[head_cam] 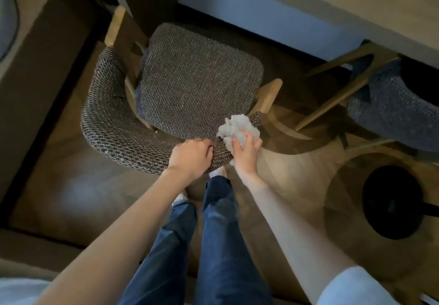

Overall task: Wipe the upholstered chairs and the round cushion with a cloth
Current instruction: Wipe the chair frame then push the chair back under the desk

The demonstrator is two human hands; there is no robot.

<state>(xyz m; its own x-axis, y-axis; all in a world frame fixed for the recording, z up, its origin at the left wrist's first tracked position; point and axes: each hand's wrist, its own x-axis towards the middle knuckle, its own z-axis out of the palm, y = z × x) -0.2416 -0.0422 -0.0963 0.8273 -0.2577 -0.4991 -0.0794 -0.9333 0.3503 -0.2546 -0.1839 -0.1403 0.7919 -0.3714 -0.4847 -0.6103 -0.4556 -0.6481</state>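
An upholstered chair with brown tweed fabric and a light wooden frame stands on the floor below me. Its curved padded backrest faces me. My left hand grips the top of the backrest, fingers curled over its edge. My right hand holds a crumpled white cloth against the right end of the backrest, next to the wooden armrest. A second upholstered chair, in bluish-grey fabric, stands at the right, partly under a table.
A light table top spans the upper right. A round black object sits on the wooden floor at the right. A grey rounded shape lies on a surface at the far left. My legs in blue trousers stand behind the chair.
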